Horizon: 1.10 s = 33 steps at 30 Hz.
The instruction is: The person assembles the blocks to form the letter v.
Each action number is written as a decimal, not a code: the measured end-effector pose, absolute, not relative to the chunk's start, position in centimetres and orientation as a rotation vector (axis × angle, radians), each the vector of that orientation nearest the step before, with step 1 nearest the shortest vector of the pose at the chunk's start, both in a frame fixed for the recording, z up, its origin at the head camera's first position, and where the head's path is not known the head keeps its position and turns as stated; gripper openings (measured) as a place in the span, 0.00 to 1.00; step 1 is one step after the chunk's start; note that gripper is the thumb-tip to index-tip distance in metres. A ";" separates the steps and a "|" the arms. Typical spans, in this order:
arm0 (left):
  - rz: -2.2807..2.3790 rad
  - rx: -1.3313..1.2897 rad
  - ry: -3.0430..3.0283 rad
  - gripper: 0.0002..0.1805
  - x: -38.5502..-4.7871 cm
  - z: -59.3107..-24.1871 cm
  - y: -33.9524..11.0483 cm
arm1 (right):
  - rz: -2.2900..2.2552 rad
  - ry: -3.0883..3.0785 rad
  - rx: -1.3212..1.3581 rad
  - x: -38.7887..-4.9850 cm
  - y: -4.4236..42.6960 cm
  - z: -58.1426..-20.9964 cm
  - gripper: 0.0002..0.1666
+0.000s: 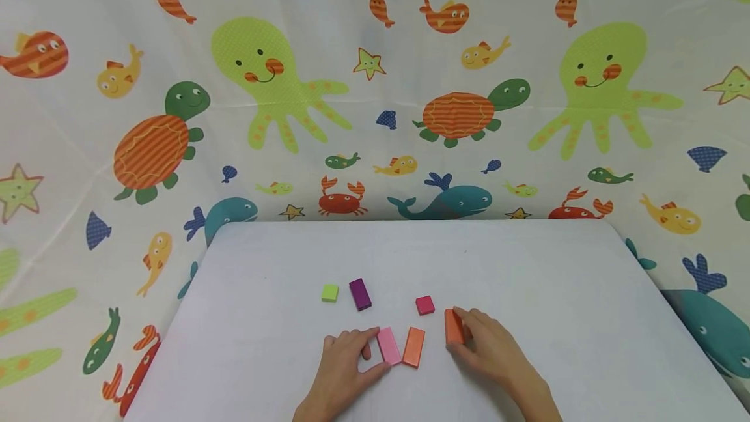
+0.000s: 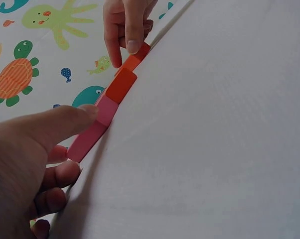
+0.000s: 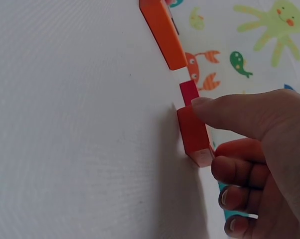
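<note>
My left hand [image 1: 344, 368] pinches a pink block [image 1: 389, 346] between thumb and index finger, the thumb at its near end. Just right of it lies an orange block [image 1: 413, 347], its near end close to the pink one. My right hand [image 1: 492, 347] grips a second, darker orange block [image 1: 454, 327] with the thumb near its close end and the fingers at its far end. In the right wrist view this block [image 3: 194, 130] sits under the thumb. A small red block [image 1: 424, 305] lies beyond, between the two orange ones.
Farther back on the white table [image 1: 527, 266] lie a small lime green block [image 1: 330, 293] and a purple block [image 1: 360, 294], side by side with a gap. A cloth [image 1: 375, 96] printed with sea animals hangs behind the table's back edge.
</note>
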<state>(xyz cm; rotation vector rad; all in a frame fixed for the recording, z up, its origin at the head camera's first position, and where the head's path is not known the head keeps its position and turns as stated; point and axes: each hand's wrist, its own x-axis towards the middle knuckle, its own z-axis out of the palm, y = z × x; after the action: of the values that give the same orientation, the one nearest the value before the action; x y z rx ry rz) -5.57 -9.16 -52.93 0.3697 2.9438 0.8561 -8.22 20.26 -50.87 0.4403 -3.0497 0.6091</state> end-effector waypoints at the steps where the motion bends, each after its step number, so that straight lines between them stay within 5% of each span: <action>1: 0.856 0.371 2.945 0.34 -5.6 -52.9 -9.2 | 0.613 -3.052 0.434 -8.2 20.3 -50.9 0.33; 33: 0.864 0.366 2.930 0.34 -5.6 -52.8 -9.2 | 0.650 -3.093 0.461 -8.2 20.7 -50.5 0.32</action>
<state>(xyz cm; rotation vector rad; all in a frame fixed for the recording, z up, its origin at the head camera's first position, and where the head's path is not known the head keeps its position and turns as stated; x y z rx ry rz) -5.59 -9.23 -52.83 0.3664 2.9302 0.8636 -8.24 20.74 -50.50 0.4610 -3.0925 0.6505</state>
